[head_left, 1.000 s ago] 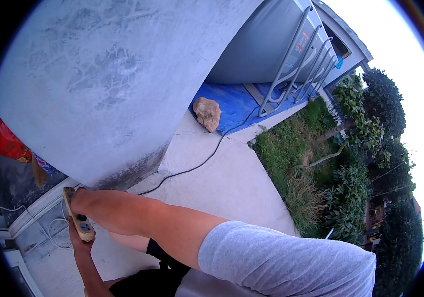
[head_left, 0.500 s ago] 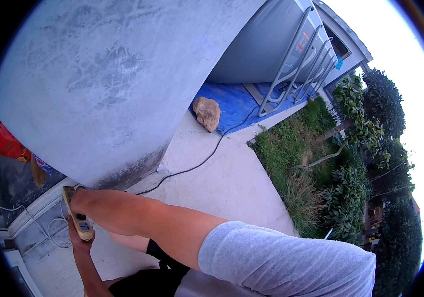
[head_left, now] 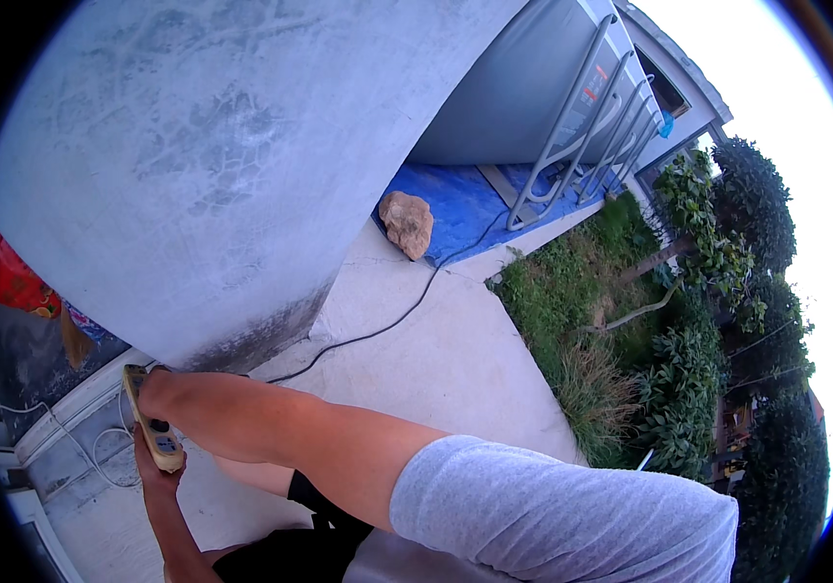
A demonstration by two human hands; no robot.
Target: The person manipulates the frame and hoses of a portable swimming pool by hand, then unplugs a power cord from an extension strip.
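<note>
A long yellowish power strip [head_left: 166,449] stands slanted at the lower left, its socket face turned toward me. My left hand [head_left: 152,474] is wrapped round its lower end from beneath. Over its upper part my right hand [head_left: 154,396] is closed against the socket face, with the bare forearm crossing from the right. Whatever its fingers hold is mostly hidden by the hand. A small dark piece shows on the strip just below it. The black cable [head_left: 373,332] runs over the concrete and passes behind my right forearm. Close to the strip, a pale cord [head_left: 96,452] hangs in a loop.
A grey plastered wall [head_left: 193,175] rises in front of me. Beyond it, a brown rock [head_left: 406,224] sits on a blue tarp [head_left: 465,199] beside a grey pool with metal frame legs [head_left: 572,126]. Grass and shrubs [head_left: 684,389] border the concrete. A red patterned bag [head_left: 13,277] lies far left.
</note>
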